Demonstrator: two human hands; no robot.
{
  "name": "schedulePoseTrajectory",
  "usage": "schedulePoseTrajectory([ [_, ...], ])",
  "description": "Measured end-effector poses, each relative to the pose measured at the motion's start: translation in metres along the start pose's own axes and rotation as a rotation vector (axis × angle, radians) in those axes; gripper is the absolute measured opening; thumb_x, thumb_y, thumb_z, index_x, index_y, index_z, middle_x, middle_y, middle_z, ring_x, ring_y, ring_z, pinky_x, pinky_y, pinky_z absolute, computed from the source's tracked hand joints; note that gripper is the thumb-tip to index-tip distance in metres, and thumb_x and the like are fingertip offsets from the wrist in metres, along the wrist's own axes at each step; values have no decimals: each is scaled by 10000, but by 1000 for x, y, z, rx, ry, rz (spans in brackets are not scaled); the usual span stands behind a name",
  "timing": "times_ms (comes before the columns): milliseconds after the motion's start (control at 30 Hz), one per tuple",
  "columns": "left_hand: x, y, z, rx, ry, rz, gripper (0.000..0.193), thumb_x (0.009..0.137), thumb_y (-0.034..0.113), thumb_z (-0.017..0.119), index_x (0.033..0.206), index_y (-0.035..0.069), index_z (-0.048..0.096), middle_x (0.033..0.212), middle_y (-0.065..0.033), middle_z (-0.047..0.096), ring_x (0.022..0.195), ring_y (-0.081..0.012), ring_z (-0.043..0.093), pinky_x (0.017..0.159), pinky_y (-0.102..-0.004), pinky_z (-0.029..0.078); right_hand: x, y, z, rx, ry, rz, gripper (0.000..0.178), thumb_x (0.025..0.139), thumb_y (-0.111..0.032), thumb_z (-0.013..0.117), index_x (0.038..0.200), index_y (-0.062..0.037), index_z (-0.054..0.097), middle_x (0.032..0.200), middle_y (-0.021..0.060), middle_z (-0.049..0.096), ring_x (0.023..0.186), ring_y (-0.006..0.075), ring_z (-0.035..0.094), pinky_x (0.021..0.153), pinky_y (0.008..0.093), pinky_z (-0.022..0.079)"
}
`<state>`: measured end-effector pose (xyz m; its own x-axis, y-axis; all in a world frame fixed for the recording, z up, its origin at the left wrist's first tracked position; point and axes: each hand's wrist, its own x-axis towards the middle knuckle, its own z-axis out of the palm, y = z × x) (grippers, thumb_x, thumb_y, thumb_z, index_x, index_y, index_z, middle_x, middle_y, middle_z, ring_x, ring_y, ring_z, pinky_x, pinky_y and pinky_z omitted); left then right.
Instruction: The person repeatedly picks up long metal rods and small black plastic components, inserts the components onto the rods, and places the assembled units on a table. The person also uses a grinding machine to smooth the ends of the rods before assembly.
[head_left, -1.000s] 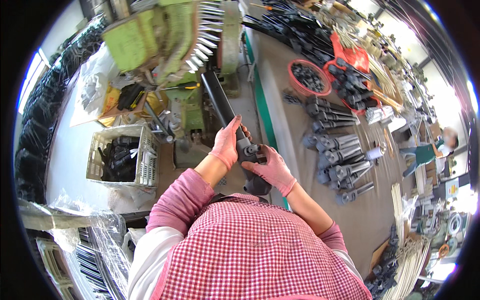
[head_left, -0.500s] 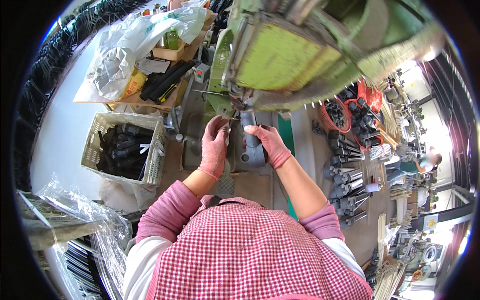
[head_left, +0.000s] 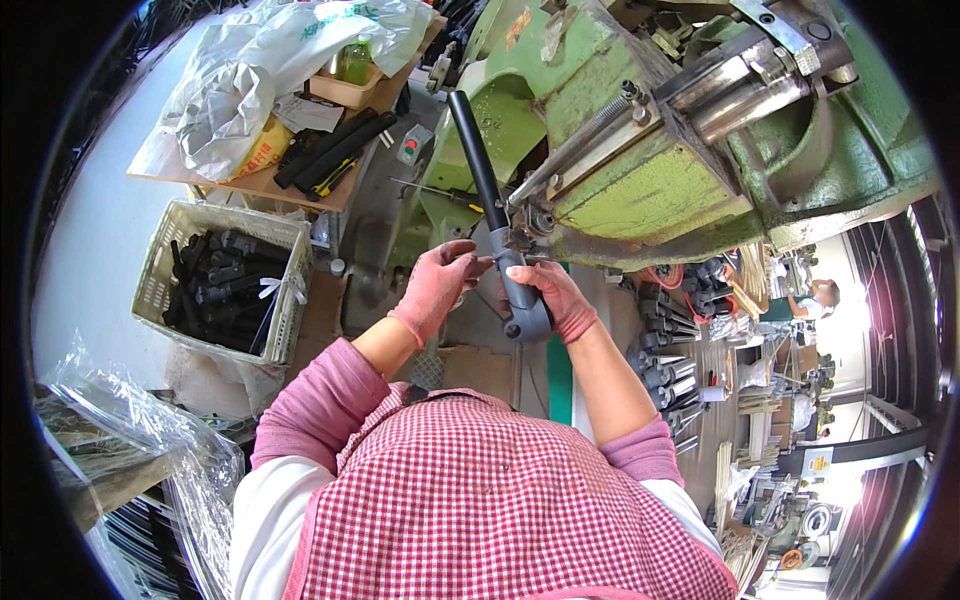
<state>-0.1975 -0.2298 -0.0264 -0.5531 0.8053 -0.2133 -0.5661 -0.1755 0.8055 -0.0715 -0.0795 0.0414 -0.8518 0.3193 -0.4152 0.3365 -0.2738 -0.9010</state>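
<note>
One green press machine [head_left: 650, 180] overhangs the grip, its head just above and ahead of both hands. One long black-and-grey handle part [head_left: 497, 225] runs from the right hand up and away into the machine's working point; its grey lower end with a round eye sits below the grip, its black tube above it. Right hand [head_left: 560, 300]: closed around the grey section, pink glove, firm hold. Left hand [head_left: 438, 285]: fingers half curled, fingertips touching the part just left of the grip, not wrapped around it. Risk, judged: fingertips lie very near the machine's jaws and spring, so a stroke while the hands are this close could pinch them; cause would be the short gap between grip and tool. Second risk: the long tube, held at one end only, could swing or tilt out of line and seat badly. Counts: one white plastic basket [head_left: 160, 270], well left of the grip, holding many dark parts, too heaped to count; one wooden tabletop [head_left: 250, 185] further up left with one bulky clear bag [head_left: 260, 70]; many finished parts [head_left: 665, 375] right of the grip, uncounted.
</note>
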Motion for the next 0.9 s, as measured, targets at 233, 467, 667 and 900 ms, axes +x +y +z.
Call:
schedulePoseTrajectory([
  [233, 39, 34, -9, 202, -85, -243, 560, 965, 544, 556, 1050, -1, 648, 909, -111, 708, 750, -213, 693, 676, -344, 578, 4, -2, 13, -703, 235, -312, 416, 731, -257, 830, 1053, -28, 701, 918, 37, 705, 786, 160, 635, 746, 307, 510],
  [467, 54, 23, -33, 52, -25, -265, 349, 947, 428, 638, 1002, 85, 673, 790, -4, 628, 645, -110, 613, 589, -243, 503, 13, 15, 28, -1191, 368, -192, 582, 650, -412, 818, 1061, -26, 671, 982, 209, 703, 929, 347, 680, 855, 413, 522],
  [667, 73, 31, -53, 163, 175, -145, 315, 815, 368, 795, 852, 127, 595, 679, 51, 470, 578, -102, 449, 540, -275, 392, 15, 19, 25, -1086, 305, -153, 582, 667, -395, 807, 1099, -35, 657, 933, 193, 713, 888, 346, 689, 843, 416, 527],
  [900, 73, 26, -47, 140, 225, -138, 289, 818, 323, 794, 832, 138, 573, 666, 56, 461, 565, -86, 440, 525, -269, 377, 9, 15, 31, -1082, 340, -108, 592, 662, -437, 778, 1115, -68, 691, 1047, 204, 687, 1008, 338, 665, 901, 408, 523],
])
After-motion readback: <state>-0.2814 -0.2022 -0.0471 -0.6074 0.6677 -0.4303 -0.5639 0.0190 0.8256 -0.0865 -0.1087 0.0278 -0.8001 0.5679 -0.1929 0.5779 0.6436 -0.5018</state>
